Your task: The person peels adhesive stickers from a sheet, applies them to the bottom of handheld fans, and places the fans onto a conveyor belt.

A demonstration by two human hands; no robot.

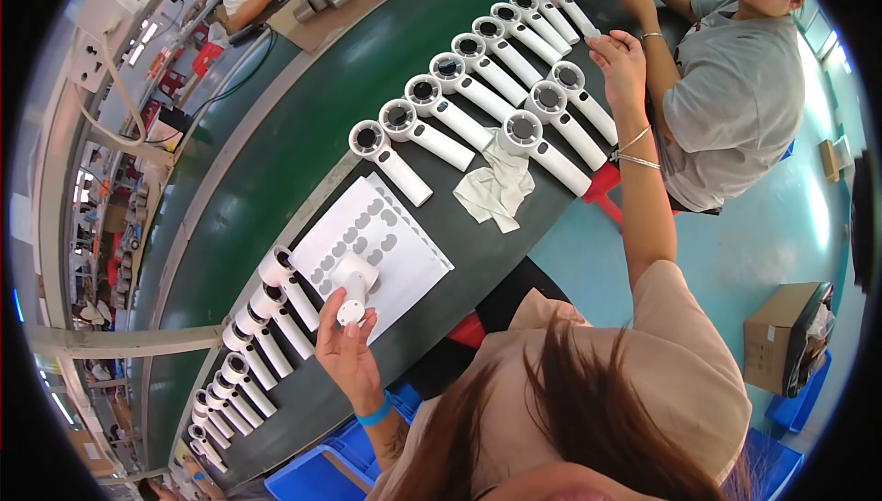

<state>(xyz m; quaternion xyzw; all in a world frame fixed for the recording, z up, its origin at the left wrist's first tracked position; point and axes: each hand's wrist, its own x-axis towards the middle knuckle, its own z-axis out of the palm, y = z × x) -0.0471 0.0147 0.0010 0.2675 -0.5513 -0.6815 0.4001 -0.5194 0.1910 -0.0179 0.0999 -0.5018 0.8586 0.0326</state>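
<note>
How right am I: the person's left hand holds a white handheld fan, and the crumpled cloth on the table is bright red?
The colour is wrong: the head view shows the crumpled cloth is off-white. The person's left hand holds a white handheld fan.

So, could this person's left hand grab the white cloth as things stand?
Probably not straight away: the left hand is occupied, holding a white fan. Otherwise, the way over the sheet to the cloth looks free.

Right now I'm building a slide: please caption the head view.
Left hand holding a white fan over a grey-patterned sheet, between rows of fans.
</note>
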